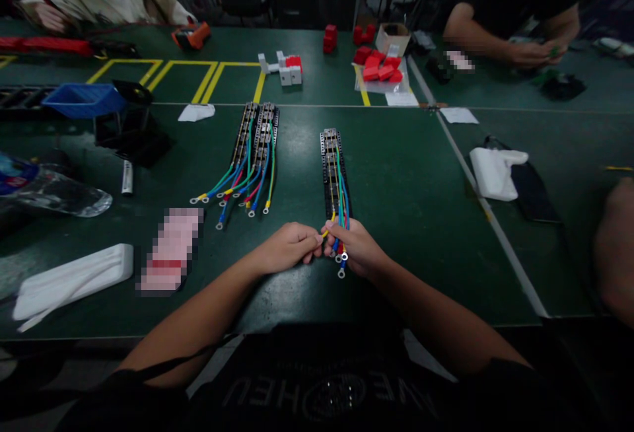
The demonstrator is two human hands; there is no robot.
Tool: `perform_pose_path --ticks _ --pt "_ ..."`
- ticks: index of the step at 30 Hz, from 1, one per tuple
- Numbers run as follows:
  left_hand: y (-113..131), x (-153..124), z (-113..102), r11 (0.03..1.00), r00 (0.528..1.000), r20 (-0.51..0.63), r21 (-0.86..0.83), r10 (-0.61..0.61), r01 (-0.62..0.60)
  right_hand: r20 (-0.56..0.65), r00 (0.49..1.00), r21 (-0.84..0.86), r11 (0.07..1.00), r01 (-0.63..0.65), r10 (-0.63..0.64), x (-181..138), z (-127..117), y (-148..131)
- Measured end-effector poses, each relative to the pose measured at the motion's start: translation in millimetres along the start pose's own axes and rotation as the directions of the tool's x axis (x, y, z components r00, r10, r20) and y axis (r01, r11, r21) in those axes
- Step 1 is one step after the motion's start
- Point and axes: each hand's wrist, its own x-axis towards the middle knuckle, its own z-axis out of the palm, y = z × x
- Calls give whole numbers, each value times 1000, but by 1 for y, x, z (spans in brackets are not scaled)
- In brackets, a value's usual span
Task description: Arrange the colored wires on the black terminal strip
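A black terminal strip [331, 166] lies lengthwise on the green table [406, 220] just beyond my hands. Coloured wires [341, 204] with ring lugs run from it toward me. My right hand [357, 247] is closed around the bundle of wire ends, with several lugs hanging below its fingers. My left hand [287, 247] is closed in a pinch on the tip of a yellow wire [324, 234] right beside the right hand. Two more wired strips [256, 138] lie side by side to the left, their loose wires [236, 189] fanned out.
A white foam piece [74, 281] and a clear plastic bag [54, 191] sit at the near left, a blue bin [82, 98] farther back. White and black items [500, 171] lie to the right. Red blocks [379, 65] and a small box [393, 37] stand at the back, near another person's hands [532, 52].
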Motion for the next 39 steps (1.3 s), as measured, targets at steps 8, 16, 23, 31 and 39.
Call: perform_pose_path --ticks 8,16,23,31,39 --pt "-3 0 4 781 960 -101 606 263 -150 -59 998 -13 1000 -18 17 0 0 0" --pt "-4 0 4 828 975 -81 545 209 -132 -39 999 0 1000 -16 16 0 -1 0" --pt "-1 0 3 873 984 -69 475 162 -110 -38 999 13 1000 -5 5 1 -1 2" --pt "-7 1 8 731 959 -110 672 259 -120 -64 998 14 1000 -28 29 0 1 1" --pt "-7 1 7 764 967 -88 632 239 -132 -61 998 20 1000 -7 8 0 1 1"
